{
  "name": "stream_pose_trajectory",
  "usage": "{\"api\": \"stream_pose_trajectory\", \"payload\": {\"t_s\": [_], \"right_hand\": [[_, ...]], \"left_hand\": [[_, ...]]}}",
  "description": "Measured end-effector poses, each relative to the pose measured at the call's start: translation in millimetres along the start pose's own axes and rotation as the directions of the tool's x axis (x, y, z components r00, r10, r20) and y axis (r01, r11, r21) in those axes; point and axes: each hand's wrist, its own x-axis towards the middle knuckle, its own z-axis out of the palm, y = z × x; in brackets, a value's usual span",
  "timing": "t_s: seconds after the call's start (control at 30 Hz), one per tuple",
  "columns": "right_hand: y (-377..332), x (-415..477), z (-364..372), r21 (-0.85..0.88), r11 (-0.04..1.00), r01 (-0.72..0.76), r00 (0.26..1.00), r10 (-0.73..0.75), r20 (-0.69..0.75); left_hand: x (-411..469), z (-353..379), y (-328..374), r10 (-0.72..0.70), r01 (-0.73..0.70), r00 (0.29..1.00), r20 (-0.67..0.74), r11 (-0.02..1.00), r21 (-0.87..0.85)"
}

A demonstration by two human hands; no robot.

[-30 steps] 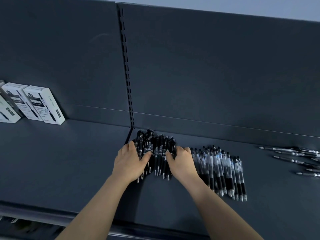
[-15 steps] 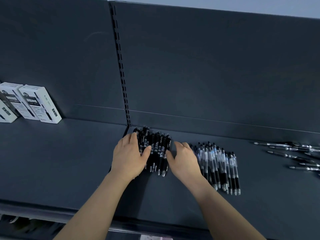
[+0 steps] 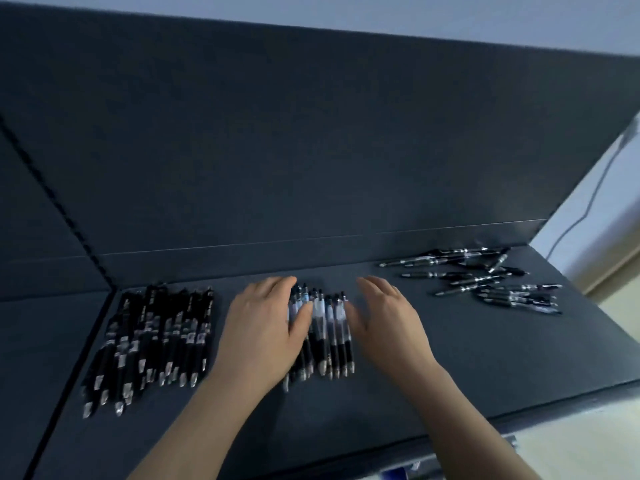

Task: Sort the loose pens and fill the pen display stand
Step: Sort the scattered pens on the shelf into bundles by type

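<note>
A row of black pens (image 3: pixel 152 337) lies side by side on the dark shelf (image 3: pixel 485 358), at the left. In the middle lies a smaller row of clear-barrelled pens (image 3: pixel 329 327). My left hand (image 3: pixel 263 327) rests flat on the left part of that row, thumb over the pens. My right hand (image 3: pixel 388 320) is flat with straight fingers at the row's right side; contact with the pens is not plain. A loose scatter of pens (image 3: pixel 485 278) lies at the back right. The frame is blurred.
The shelf's dark back panel (image 3: pixel 311 150) rises right behind the pens, with a slotted upright (image 3: pixel 59 202) at the left. The shelf's front edge (image 3: pixel 450 434) runs below my arms. A pale wall and a cable (image 3: pixel 585 209) show at the right.
Both hands have left the black pens and moved right to the clear-barrelled row. The view has swung right, so the white boxes at the left are out of sight.
</note>
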Motion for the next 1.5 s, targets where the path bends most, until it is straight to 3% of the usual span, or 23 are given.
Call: {"api": "stream_pose_trajectory", "payload": {"t_s": [0.43, 0.7, 0.9, 1.2, 1.5], "right_hand": [[242.4, 14.1, -64.6, -0.09, 0.982, -0.165, 0.985, 0.168, 0.029], [360.2, 21.2, -82.4, -0.127, 0.954, -0.27, 0.961, 0.276, 0.032], [392.5, 24.2, -87.1, 0.058, 0.956, -0.287, 0.956, 0.281, 0.087], [415.2, 22.6, -98.3, 0.174, 0.952, -0.253, 0.954, 0.216, 0.209], [419.4, 16.9, -94.6, 0.267, 0.921, -0.283, 0.958, 0.258, 0.123]], "left_hand": [[73.0, 138.8, 187.2, 0.118, -0.099, 0.974, 0.194, 0.989, -0.109], [102.6, 209.9, 252.5, 0.129, -0.101, 0.962, 0.241, 0.987, -0.124], [120.2, 235.2, 279.9, 0.196, -0.175, 0.932, 0.306, 0.98, -0.096], [125.3, 238.6, 285.3, 0.173, -0.161, 0.917, 0.36, 0.985, -0.062], [127.7, 231.8, 287.1, 0.179, -0.205, 0.879, 0.441, 0.979, 0.012]]}}
